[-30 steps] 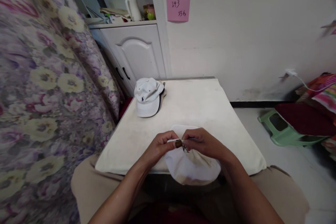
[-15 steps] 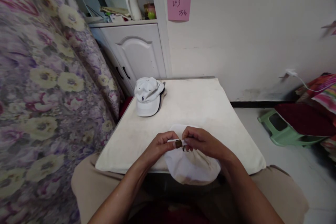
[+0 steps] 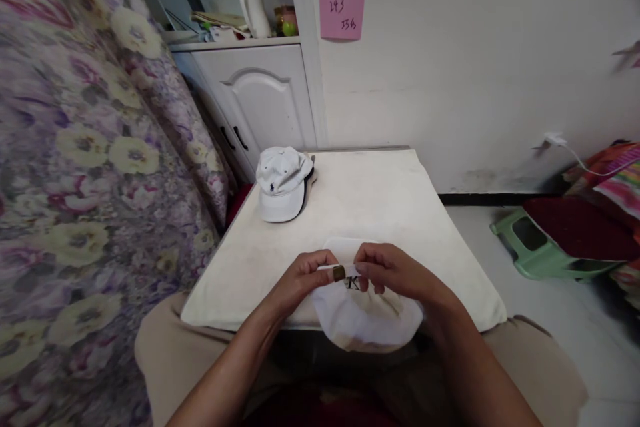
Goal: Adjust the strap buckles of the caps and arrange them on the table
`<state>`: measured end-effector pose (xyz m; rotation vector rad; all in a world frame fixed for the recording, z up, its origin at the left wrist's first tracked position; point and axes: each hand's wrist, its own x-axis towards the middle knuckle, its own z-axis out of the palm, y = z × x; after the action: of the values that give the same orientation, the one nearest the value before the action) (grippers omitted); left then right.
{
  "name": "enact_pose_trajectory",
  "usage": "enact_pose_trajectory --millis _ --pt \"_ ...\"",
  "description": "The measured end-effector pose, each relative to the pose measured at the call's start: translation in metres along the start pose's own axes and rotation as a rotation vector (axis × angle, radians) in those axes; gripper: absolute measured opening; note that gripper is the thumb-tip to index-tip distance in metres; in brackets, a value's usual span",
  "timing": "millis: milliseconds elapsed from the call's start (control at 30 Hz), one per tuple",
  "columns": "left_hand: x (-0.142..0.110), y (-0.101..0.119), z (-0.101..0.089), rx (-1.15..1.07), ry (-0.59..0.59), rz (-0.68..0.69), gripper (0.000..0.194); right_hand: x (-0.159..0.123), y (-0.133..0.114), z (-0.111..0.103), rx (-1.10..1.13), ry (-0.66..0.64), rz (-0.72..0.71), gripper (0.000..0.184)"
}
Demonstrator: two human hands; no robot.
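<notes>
A white cap (image 3: 370,327) lies at the near edge of the table, its back toward me and its brim pointing away. My left hand (image 3: 313,273) pinches the cap's rear strap beside a brass-coloured buckle (image 3: 339,273). With thumb and fingers closed, my right hand (image 3: 387,270) grips the same white strap a little to the right. Dark lettering shows through the opening below the strap. Farther off at the left sits a second, pale cap (image 3: 283,180) with a small dark emblem and a dark-edged brim.
The table (image 3: 360,193) has a cream cover and meets the wall. A floral curtain (image 3: 85,160) hangs close on the left. Behind is a white cabinet (image 3: 255,93) with a white jug (image 3: 254,11) on its shelf. A green stool (image 3: 525,243) stands right.
My right hand has shifted slightly right along the strap, away from the buckle. More strap and more of the dark lettering now show between my hands.
</notes>
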<state>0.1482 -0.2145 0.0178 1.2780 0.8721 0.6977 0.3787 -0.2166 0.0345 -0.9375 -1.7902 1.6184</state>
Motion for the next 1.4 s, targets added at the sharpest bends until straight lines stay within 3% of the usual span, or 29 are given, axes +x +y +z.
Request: enact_pose_trajectory --millis 267,500,700,967,1400 --pt "0.001 0.003 0.004 0.049 -0.017 0.008 0.026 0.005 0.001 0.007 0.042 -0.029 -0.051 0.014" --pt "-0.001 0.001 -0.002 0.023 -0.018 -0.016 0.026 -0.004 -0.004 -0.005 -0.025 -0.045 0.056 0.017" --pt "-0.001 0.005 0.005 0.061 -0.023 -0.022 0.024 0.002 -0.001 0.004 -0.038 -0.033 -0.029 0.018" --pt "-0.002 0.006 -0.004 0.052 -0.034 0.012 0.022 -0.004 0.0 -0.008 0.05 -0.169 -0.005 0.027" --pt "-0.001 0.012 -0.001 0.116 -0.082 -0.057 0.022 -0.002 -0.003 -0.005 -0.016 -0.122 0.027 0.014"
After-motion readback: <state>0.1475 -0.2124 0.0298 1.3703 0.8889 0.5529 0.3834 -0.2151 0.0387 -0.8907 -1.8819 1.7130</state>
